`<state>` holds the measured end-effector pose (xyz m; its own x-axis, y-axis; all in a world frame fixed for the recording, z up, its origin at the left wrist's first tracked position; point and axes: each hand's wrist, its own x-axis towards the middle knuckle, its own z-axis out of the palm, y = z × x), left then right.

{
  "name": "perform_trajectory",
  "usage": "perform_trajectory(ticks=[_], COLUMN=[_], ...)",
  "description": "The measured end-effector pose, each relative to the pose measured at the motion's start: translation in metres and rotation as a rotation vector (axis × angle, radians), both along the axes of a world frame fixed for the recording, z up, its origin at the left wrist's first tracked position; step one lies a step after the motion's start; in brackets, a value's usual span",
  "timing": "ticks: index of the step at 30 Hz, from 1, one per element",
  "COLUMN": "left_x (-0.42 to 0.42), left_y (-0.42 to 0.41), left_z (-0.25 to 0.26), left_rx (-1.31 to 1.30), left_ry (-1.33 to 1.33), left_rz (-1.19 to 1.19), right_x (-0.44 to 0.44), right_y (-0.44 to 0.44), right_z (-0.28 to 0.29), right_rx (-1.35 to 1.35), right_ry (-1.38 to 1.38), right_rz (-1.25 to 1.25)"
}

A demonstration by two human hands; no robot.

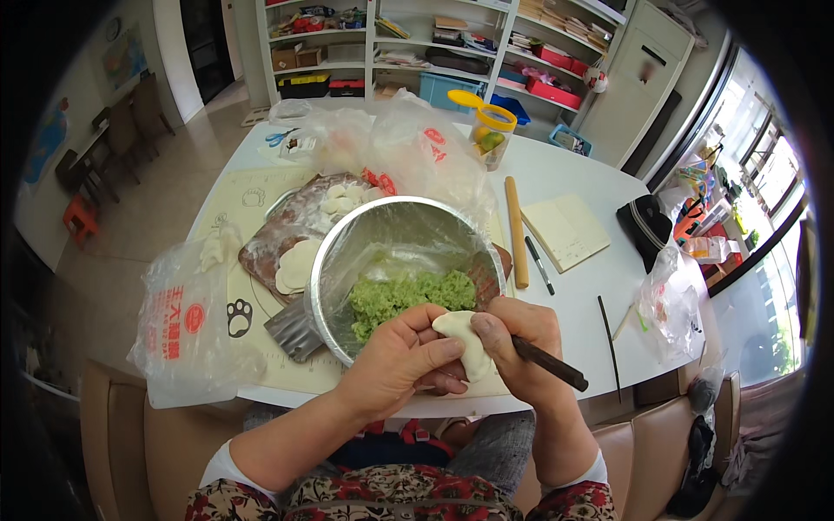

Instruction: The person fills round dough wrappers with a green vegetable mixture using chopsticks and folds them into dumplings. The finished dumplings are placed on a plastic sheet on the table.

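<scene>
Between my two hands is a folded dumpling (pixel 470 345) of pale dough. My left hand (pixel 407 361) holds it from the left, thumb across its side. With thumb and fingers my right hand (pixel 521 345) pinches its upper right edge, and a dark-handled utensil (pixel 550 365) is gripped in the same palm; its other end is hidden. Just beyond my hands stands a metal bowl (pixel 317 286) with clear plastic film inside and chopped green filling (pixel 410 293). Round dough wrappers (pixel 298 266) lie stacked on a floured brown board (pixel 260 251), with small dough pieces (pixel 342 198) farther back.
A rolling pin (pixel 517 231), a pen (pixel 539 266) and a notebook (pixel 567 231) lie right of the bowl. Plastic bags (pixel 195 325) sit left and behind it. An open yellow-lidded jar (pixel 493 133) stands at the back. A thin dark stick (pixel 610 348) lies near the right edge.
</scene>
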<state>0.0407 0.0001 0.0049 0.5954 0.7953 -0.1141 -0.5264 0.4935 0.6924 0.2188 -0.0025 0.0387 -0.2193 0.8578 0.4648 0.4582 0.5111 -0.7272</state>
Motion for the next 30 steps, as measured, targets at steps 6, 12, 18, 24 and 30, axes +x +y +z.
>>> perform_trajectory(ticks=[6,12,18,24,30], left_x=[0.003,0.012,0.012,0.018,0.019], left_y=[-0.003,-0.004,-0.003,-0.002,-0.005], left_z=[0.004,0.008,0.002,0.001,0.001], left_rx=[0.037,0.115,0.175,0.176,0.203], left_ry=[0.035,0.025,-0.024,-0.003,0.005], left_rz=[0.089,0.201,0.183,0.239,0.297], right_x=[-0.004,-0.007,0.0,-0.002,0.001], right_y=[0.003,0.001,0.0,0.002,0.003], right_z=[0.0,0.004,0.002,0.002,-0.003], right_rx=[0.058,0.043,0.002,0.041,0.025], right_ry=[0.016,-0.006,0.039,0.027,0.079], right_rz=[-0.019,-0.059,-0.051,-0.07,-0.09])
